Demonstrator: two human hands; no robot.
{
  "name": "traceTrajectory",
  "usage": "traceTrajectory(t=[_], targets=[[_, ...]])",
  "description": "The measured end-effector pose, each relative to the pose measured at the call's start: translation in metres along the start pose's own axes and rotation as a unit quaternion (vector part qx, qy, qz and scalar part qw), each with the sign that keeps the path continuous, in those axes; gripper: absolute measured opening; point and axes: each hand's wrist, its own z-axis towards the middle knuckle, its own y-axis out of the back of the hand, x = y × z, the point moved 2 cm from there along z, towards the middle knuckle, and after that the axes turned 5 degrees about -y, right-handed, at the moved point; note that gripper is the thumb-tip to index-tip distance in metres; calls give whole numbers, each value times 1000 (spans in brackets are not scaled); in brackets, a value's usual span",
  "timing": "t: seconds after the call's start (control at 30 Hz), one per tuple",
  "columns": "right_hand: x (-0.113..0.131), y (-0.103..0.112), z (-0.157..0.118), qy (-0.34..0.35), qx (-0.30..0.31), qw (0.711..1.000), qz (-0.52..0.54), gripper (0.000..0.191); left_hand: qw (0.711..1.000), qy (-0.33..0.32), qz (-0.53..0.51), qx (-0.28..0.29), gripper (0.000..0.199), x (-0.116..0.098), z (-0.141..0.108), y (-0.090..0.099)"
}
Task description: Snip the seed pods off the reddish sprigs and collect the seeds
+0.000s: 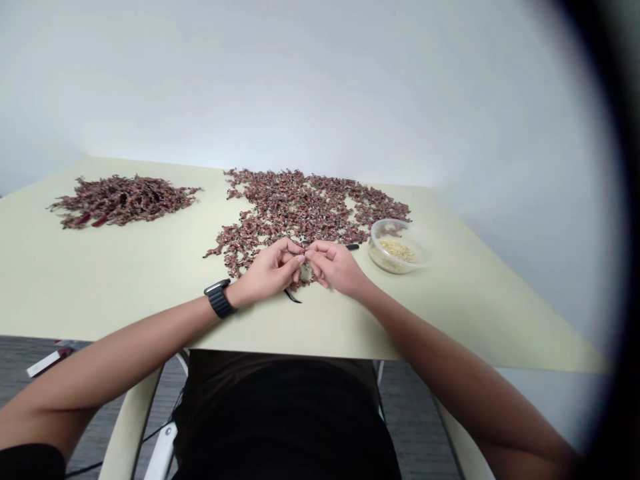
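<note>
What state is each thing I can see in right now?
Left hand: fingers pinched, meeting the right's; anything held is too small to tell.
Right hand: fingers pinched.
Wide spread of reddish-brown pieces: loose, scattered.
Left heap: piled up.
Clear bowl: open, upright, partly filled with yellowish bits.
Watch: strapped on the left wrist.
</note>
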Motion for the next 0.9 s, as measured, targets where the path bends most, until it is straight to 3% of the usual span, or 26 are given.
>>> traceTrajectory(t=[0.07,0.17,0.37,0.43,0.57,0.67,0.77,0.9], targets=[[3,1,-3,76,-42,986,-142,22,999,19,-40,11,33,0,1,0],[8,3,-7,162,-52,940,-295,23,997,28,-70,29,33,0,1,3],[3,7,-6,235,-25,872,-429,26,993,40,-96,51,30,-1,0,5],[1,6,-5,231,-23,873,-428,26,993,43,-99,55,30,-1,0,4],[7,6,-5,186,-38,915,-356,30,994,50,-89,40,31,-2,1,4],[16,17,-5,154,-91,935,-306,31,995,59,-77,0,31,-4,4,8],[19,39,-3,121,-165,927,-314,27,995,52,-78,-42,29,-4,7,14],[13,63,0,73,-149,904,-394,18,992,51,-78,-86,26,1,10,23]])
